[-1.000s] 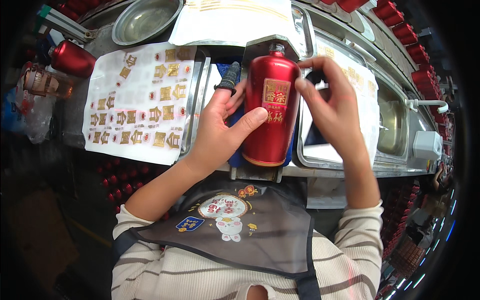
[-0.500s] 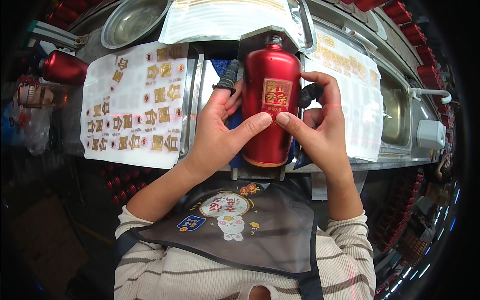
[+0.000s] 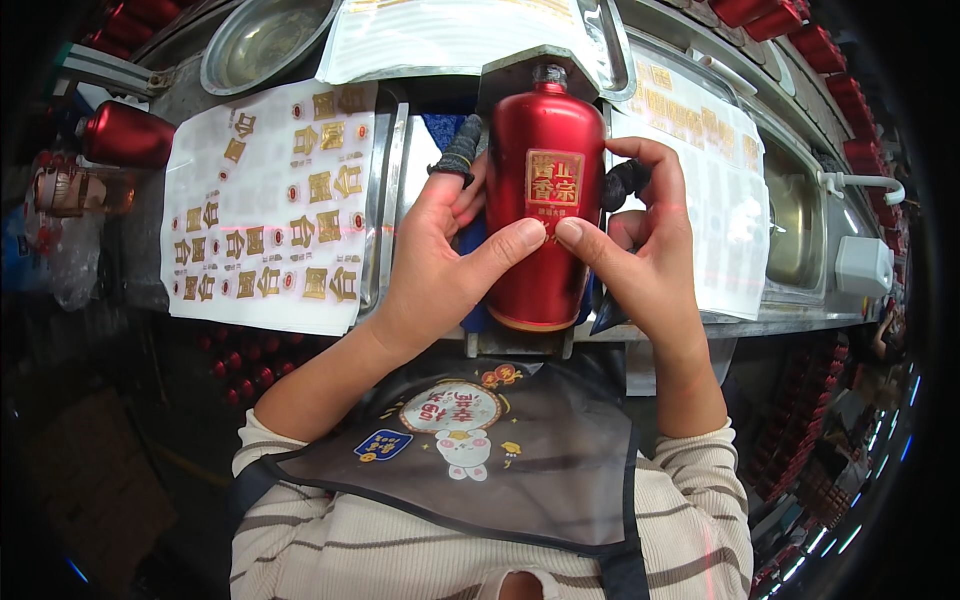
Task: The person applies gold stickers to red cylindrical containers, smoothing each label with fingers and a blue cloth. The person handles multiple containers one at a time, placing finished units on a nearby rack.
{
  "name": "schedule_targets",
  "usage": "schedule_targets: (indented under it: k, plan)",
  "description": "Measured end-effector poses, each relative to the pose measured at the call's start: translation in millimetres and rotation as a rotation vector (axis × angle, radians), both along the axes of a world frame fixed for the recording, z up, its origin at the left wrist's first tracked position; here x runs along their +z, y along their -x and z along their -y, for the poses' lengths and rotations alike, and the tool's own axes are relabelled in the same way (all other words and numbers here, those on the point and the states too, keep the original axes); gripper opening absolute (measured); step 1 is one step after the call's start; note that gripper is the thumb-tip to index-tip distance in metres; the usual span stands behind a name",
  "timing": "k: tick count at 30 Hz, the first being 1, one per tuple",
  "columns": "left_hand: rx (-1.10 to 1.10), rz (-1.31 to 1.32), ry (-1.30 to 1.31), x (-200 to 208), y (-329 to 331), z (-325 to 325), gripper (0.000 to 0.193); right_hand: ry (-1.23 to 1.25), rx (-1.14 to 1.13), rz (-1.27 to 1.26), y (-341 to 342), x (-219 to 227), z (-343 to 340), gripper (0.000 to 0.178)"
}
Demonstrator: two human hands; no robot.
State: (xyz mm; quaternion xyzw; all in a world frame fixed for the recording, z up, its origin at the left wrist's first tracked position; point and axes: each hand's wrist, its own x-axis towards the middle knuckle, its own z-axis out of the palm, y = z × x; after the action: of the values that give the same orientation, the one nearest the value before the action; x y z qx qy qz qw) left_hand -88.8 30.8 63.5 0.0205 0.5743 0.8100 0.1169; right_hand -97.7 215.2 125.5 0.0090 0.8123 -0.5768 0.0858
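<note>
A glossy red bottle (image 3: pixel 546 130) with a dark neck lies in front of me, neck pointing away. Gold characters in a square frame (image 3: pixel 553 177) mark its front, with small gold print below. From the left, my left hand (image 3: pixel 450 245) closes on it, thumb pressed flat on the front below the frame. On the opposite side my right hand (image 3: pixel 645 240) grips it too, its thumb almost meeting the left one. Dark covers wrap one finger of each hand: a left cover (image 3: pixel 456 155) and a right cover (image 3: pixel 624 183). Some fingertips are hidden beside the bottle.
Sheets of gold stickers lie left (image 3: pixel 265 215) and right (image 3: pixel 690 200) on the metal counter. A white striped sheet (image 3: pixel 450 40) and a steel bowl (image 3: pixel 265 45) are at the back. Another red bottle (image 3: pixel 128 135) lies at far left. A sink (image 3: pixel 795 215) with a white tap (image 3: pixel 865 187) stands right.
The bottle and both hands have shifted very slightly in the picture. Both hands keep the same grip, thumbs on the front.
</note>
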Motion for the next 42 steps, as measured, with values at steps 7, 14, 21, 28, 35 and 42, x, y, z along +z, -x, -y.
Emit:
schedule_targets:
  k: [7,14,21,28,35,42]
  plan:
    - [0.0,0.128,-0.308,-1.3,1.2,4.0,0.037,0.195,-0.036,-0.008,1.8,-15.5,-14.5,0.048]
    - [-0.007,0.1,-0.192,7.7,3.4,6.2,0.013,0.291,-0.04,0.023,-0.8,-18.7,-15.7,0.049]
    - [0.022,-0.039,-0.008,-5.2,-2.9,2.1,0.034,0.186,-0.051,-0.012,-3.9,-19.7,-3.8,0.068]
    - [0.04,-0.029,0.006,1.5,-3.0,-1.1,0.038,0.061,-0.033,0.007,-3.1,-11.2,-4.2,0.072]
    - [0.015,-0.018,0.02,-2.2,-3.9,1.1,0.039,0.037,-0.054,-0.007,-4.1,-10.9,-2.1,0.072]
    - [-0.026,-0.071,0.031,0.1,-5.4,2.2,0.045,0.439,-0.278,0.152,20.5,-32.5,-33.5,0.024]
